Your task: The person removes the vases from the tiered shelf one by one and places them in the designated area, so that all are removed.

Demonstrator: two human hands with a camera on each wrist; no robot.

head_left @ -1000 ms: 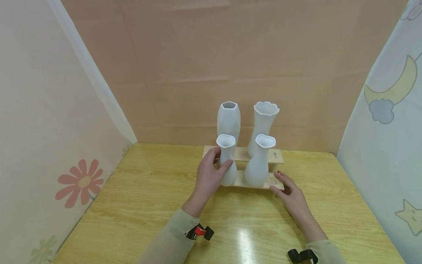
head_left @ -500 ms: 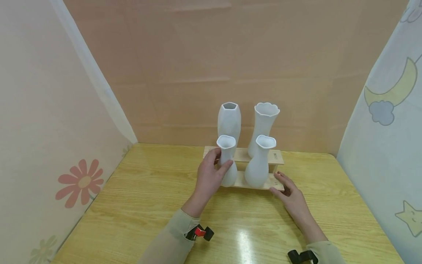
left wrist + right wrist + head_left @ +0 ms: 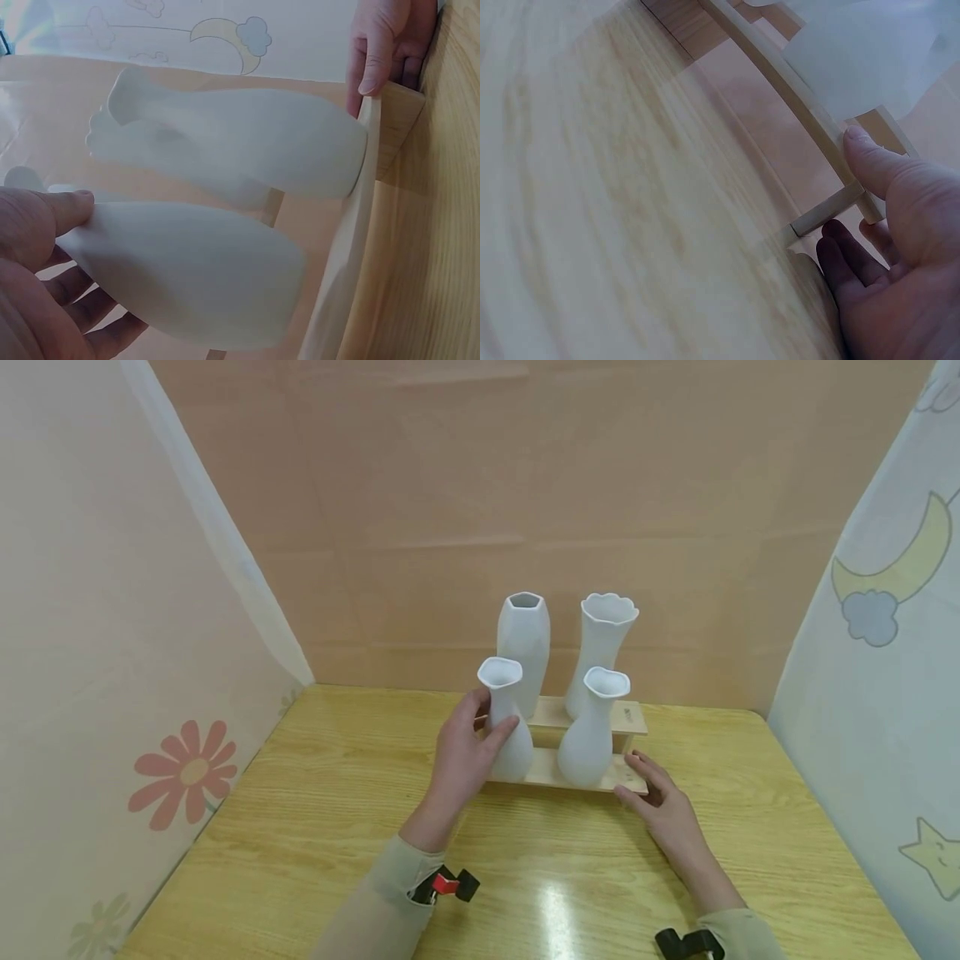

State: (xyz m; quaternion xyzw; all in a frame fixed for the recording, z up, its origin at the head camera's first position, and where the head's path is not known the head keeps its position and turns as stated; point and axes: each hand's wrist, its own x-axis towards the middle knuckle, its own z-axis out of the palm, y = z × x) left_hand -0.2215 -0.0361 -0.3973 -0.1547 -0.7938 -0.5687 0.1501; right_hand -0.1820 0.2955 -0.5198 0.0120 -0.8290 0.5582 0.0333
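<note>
My left hand holds a white vase with a wavy rim by its neck, at the left end of a two-step wooden stand. In the left wrist view, a narrow gap shows between this vase's base and the lower board. My right hand grips the right end of that board, its thumb on the edge in the right wrist view. A similar white vase stands upright on the lower step, near the right hand.
On the upper step stand a faceted white vase at left and a scalloped-rim white vase at right. The stand is on a wooden table, near the brown back sheet. Printed white sheets flank both sides.
My left hand has moved left and slightly up with the front left vase, whose base now sits apart from the board. The right hand and the other vases stay put.
</note>
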